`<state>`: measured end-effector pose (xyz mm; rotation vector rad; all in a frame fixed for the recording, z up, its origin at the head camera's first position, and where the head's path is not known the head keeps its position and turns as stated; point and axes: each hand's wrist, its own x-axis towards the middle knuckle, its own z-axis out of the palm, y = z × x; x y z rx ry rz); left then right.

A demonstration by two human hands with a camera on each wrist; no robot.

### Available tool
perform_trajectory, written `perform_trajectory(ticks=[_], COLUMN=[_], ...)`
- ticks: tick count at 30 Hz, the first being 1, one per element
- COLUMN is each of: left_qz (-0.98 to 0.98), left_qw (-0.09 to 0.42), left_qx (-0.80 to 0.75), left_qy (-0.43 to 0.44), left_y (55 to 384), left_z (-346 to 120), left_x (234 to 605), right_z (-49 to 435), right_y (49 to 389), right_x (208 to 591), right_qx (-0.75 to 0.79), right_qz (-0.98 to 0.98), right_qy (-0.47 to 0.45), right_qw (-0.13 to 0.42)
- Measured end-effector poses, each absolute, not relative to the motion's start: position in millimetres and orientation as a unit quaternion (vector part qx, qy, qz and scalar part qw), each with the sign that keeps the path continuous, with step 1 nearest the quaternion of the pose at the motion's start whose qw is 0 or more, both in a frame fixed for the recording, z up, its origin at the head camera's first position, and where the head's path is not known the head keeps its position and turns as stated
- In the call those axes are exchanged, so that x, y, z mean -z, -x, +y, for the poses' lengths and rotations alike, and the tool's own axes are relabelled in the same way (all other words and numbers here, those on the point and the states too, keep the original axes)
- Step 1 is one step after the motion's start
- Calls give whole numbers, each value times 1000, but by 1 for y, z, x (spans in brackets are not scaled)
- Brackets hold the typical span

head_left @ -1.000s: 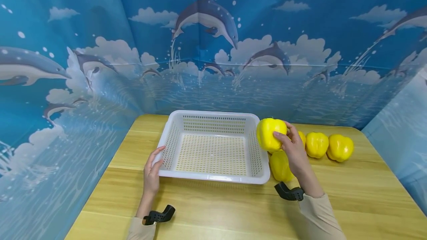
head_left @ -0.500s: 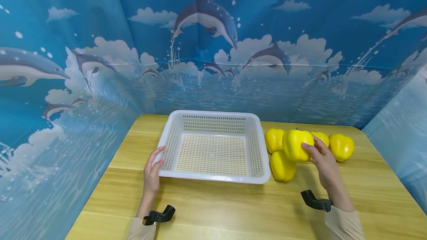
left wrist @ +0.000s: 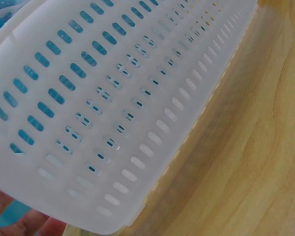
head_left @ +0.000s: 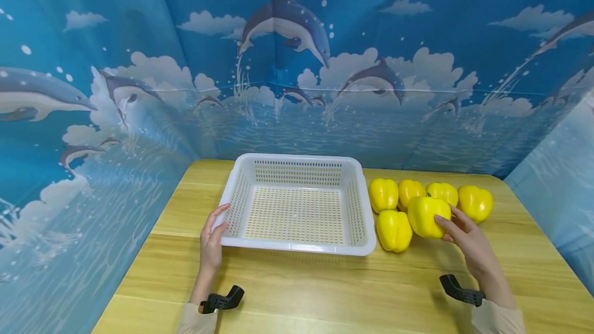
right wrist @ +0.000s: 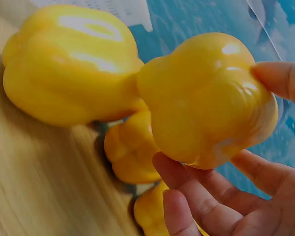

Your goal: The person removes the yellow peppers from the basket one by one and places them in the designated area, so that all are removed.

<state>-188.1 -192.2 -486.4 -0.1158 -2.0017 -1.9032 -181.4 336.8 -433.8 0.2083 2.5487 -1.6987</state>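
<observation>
My right hand (head_left: 471,238) grips a yellow bell pepper (head_left: 428,217) from its right side, thumb nearest the camera in the head view. In the right wrist view the held pepper (right wrist: 206,98) shows its lobed underside, with fingertips against it. To its left lies another yellow bell pepper (head_left: 394,231), close to the basket. A white perforated plastic basket (head_left: 297,247) stands left of the peppers with nothing inside. My left hand (head_left: 211,241) holds the basket's left rim, fingers and thumb on either side. The left wrist view shows the basket's slotted side wall (left wrist: 113,98) from outside.
Several more yellow bell peppers (head_left: 383,195) form a row behind the held one, along the back of the wooden table (head_left: 315,293). A blue dolphin-print curtain (head_left: 287,122) hangs right behind the table's back edge.
My right hand has carried the bell pepper right and toward the camera, away from the basket's right rim. The back-row peppers now show more fully. My left hand and the basket have stayed put.
</observation>
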Motion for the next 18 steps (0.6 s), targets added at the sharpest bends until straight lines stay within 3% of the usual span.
perform_trajectory(ticks=[11,18], left_qz=[-721,-716], left_qw=[174,174], left_qx=[670,674], left_qy=[37,40], left_y=[174,173], left_z=[-183,-182], left_x=[455,454], right_z=[356,357], right_y=[178,177], right_x=[452,467], right_qx=[548,555], right_qz=[824,820], right_qy=[-95,-90], right_qw=[106,105])
